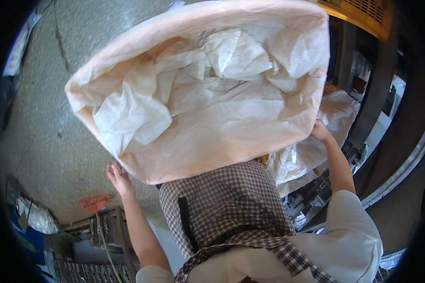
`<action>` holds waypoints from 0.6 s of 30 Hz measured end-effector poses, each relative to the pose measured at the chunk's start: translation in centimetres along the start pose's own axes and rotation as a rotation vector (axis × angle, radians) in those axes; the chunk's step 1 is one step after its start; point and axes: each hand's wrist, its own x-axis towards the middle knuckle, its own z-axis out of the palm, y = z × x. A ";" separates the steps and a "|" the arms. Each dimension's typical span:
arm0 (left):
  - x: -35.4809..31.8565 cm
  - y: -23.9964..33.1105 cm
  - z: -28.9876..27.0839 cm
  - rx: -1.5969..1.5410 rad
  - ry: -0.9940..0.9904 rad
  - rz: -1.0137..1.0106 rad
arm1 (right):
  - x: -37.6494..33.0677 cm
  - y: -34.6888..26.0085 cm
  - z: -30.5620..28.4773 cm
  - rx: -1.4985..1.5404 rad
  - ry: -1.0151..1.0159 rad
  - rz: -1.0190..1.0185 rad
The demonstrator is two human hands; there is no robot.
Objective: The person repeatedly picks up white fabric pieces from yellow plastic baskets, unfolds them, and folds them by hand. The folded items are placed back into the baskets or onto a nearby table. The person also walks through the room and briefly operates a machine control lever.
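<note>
Where the rim of the large pale sack [236, 99] rounds its near left corner, my left hand [121, 180] rests against it, fingers loosely parted, no firm pinch visible. My right hand [320, 130]: at the rim's right edge, fingers partly hidden by fabric; whether they pinch it, I cannot tell. Sack: one, directly before me, mouth spread wide, walls crumpled inward; its footing out of sight. Handling, by judgement: light, limp, rather slippery, hardly fragile; best taken at opposite rim corners, cloth gathered in the fist, since single walls would fold. Checked apron [222, 200]: one, below the sack's near edge. Second crumpled sack [295, 162]: beyond the right edge. Floor [42, 127]: grey, cracked; red broom head [97, 203] towards its near edge. Yellow crate [370, 12]: past the sack's far right corner.
</note>
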 end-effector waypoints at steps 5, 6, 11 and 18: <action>-1.0 0.5 3.8 0.304 -0.211 -0.052 | 3.8 0.7 -0.2 -0.153 0.084 -0.125; -1.0 -0.1 3.4 0.334 -0.163 -0.084 | 4.3 0.5 -0.1 -0.212 0.103 -0.116; -1.1 -0.6 -2.5 0.581 -0.290 -0.139 | 6.5 -0.2 0.3 -0.214 0.120 -0.193; -4.6 7.0 -3.6 1.587 0.018 0.217 | 11.3 -1.7 0.1 0.103 0.564 -0.037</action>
